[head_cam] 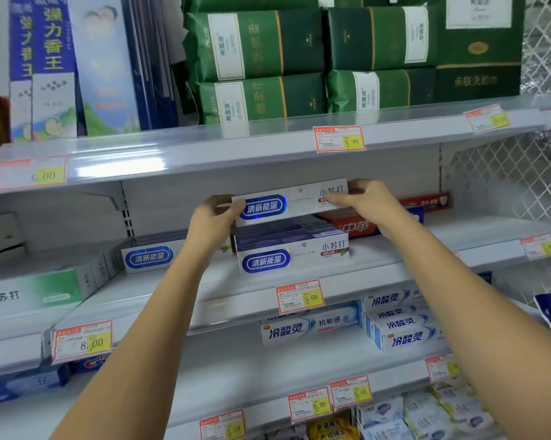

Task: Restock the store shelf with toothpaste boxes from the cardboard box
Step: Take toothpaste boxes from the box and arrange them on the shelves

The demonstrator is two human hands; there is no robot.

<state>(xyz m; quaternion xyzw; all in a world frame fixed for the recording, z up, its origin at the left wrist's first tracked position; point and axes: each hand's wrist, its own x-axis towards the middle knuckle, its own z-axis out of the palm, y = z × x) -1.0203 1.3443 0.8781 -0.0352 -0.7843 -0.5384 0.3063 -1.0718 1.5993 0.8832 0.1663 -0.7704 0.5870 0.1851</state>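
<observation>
held box: white toothpaste box [287, 201], blue oval badge reading 清新能量, with 小苏打 at its right end. The tiny print between them is too blurry to read.
where it is: centre of the frame, lying longways and a bit tilted, just above a stack of matching boxes [295, 257] on the middle shelf [394, 249]. It looks clear of the stack.
left hand: left hand [215, 214] is wrapped round the box's left end, thumb across the front. The fingers behind are hidden.
right hand: right hand [361, 198] grips the right end, thumb pressed on the front face and partly covering the 小苏打 text.
same brand: one more 清新能量 box [150, 257] sits left of the stack, its right half hidden by the left forearm.
red boxes: a red toothpaste box [356, 228] reading 中華 lies behind the right wrist. Another red box [426, 201] farther right is blurred.
left edge: green-and-white box [36, 290] marked 小苏打, cut off by the frame.
shelf below: blue-and-white 冷酸灵 boxes [309, 328], one also reading 抗敏感.
top shelf: dark green wrapped packs [261, 42] printed OPEN, other lettering soft. In the upper left, a tall blue pack [42, 58] reads 强力香王.
price tags: 9.90 tag [338, 138] on the top rail, 5.00 tag [299, 296] under the stack, 8.00 tag [82, 341] lower left, and two 6.00 tags [309, 404] near the bottom. The rest are unreadable.
</observation>
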